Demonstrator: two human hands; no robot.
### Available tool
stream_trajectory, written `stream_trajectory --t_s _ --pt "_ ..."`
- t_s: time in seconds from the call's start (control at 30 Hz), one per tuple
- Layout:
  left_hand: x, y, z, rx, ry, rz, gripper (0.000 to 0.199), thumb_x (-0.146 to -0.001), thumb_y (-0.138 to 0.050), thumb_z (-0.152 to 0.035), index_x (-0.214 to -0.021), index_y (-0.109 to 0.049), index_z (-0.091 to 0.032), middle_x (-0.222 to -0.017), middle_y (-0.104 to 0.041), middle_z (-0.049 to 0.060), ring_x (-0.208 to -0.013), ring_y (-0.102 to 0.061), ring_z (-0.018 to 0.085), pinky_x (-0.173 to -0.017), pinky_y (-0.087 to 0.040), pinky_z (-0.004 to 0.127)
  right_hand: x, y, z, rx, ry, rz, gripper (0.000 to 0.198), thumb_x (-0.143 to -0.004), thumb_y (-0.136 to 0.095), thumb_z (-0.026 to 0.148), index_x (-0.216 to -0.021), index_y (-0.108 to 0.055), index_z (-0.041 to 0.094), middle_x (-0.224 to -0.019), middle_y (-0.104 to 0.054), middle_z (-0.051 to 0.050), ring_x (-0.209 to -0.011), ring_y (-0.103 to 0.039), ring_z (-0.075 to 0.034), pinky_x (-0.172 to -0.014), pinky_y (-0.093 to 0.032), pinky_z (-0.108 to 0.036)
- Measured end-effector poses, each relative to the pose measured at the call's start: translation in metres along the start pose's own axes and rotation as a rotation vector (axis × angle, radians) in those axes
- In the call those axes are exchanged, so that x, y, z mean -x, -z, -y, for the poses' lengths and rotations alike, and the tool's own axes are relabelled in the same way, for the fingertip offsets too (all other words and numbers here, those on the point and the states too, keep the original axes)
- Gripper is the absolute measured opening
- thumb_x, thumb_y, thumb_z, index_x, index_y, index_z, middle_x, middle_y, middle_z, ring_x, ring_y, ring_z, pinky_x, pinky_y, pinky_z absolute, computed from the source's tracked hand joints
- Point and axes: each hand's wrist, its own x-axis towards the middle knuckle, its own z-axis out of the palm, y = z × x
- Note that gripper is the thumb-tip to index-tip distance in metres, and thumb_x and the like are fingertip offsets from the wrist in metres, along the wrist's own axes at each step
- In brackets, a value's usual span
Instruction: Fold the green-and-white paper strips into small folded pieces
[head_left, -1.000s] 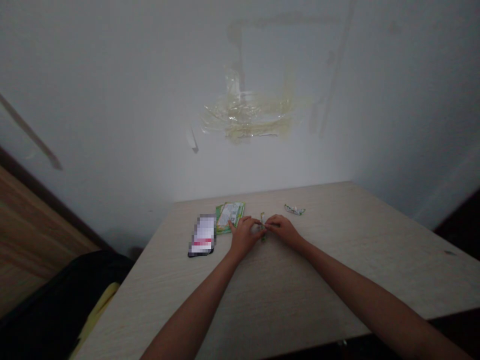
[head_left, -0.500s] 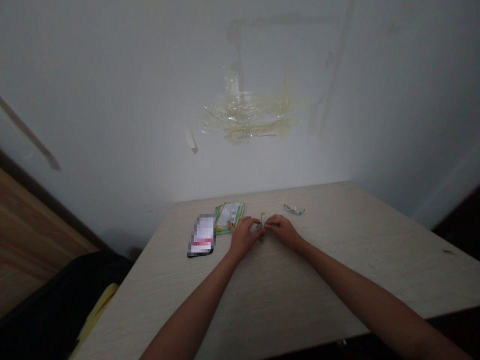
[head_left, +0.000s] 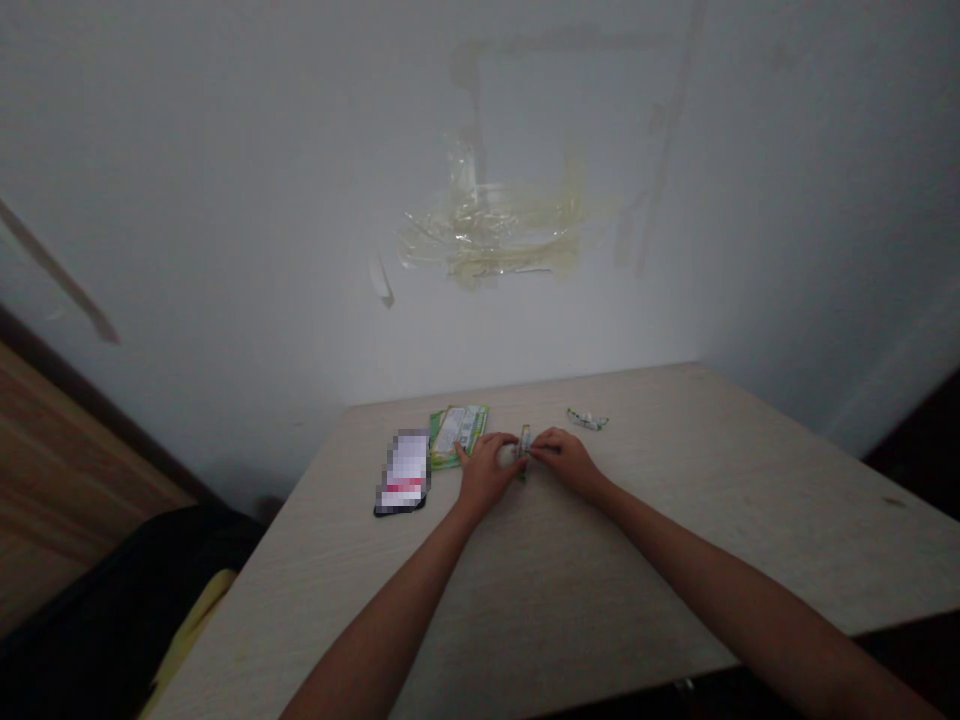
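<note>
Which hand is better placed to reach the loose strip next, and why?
Probably the right hand: the strip lies just beyond it, while the left hand is farther off, by the packet.

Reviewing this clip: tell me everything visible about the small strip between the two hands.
The small strip is narrow and pale, with yellowish and green touches, and looks like thin printed wrapper material. Its long side points away from the person. The left hand and right hand hold it at their fingertips, which partly cover its middle. It is over the pale table; whether it touches the surface, its print and any contents are too small to tell.
</note>
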Motion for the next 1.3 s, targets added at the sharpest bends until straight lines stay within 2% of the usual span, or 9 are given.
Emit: stream_trajectory --t_s 0.5,0.9,1.3 --pt "0.000 0.003 -0.001 0.086 -0.007 -0.004 0.027 -0.084 -0.062 -0.031 -0.111 -0.062 -0.032 -0.123 -0.066 0.001 -0.123 -0.053 0.024 -0.111 0.009 0.069 0.001 0.006 0.008 0.050 -0.007 -0.044 0.009 -0.082 -0.067 0.023 -0.083 -0.076 0.021 -0.086 -0.070 -0.005 -0.086 -0.063 -0.019 -0.083 -0.047 -0.034" --pt "0.000 0.003 0.000 0.049 -0.008 0.024 0.034 -0.085 -0.059 -0.026 -0.118 -0.059 -0.032 -0.130 -0.063 0.002 -0.126 -0.051 0.024 -0.110 0.009 0.070 -0.003 0.015 -0.001 0.179 0.129 -0.021 0.007 -0.080 -0.070 0.019 -0.082 -0.076 0.022 -0.085 -0.069 -0.005 -0.085 -0.062 -0.020 -0.083 -0.046 -0.035" --pt "-0.001 0.004 0.002 -0.048 0.001 0.067 0.026 -0.083 -0.064 -0.027 -0.108 -0.068 -0.035 -0.131 -0.062 0.004 -0.132 -0.046 0.028 -0.109 0.008 0.073 -0.002 0.017 0.000 0.233 0.195 0.015 0.011 -0.081 -0.068 0.021 -0.088 -0.076 0.022 -0.088 -0.069 -0.006 -0.087 -0.061 -0.021 -0.082 -0.047 -0.035"
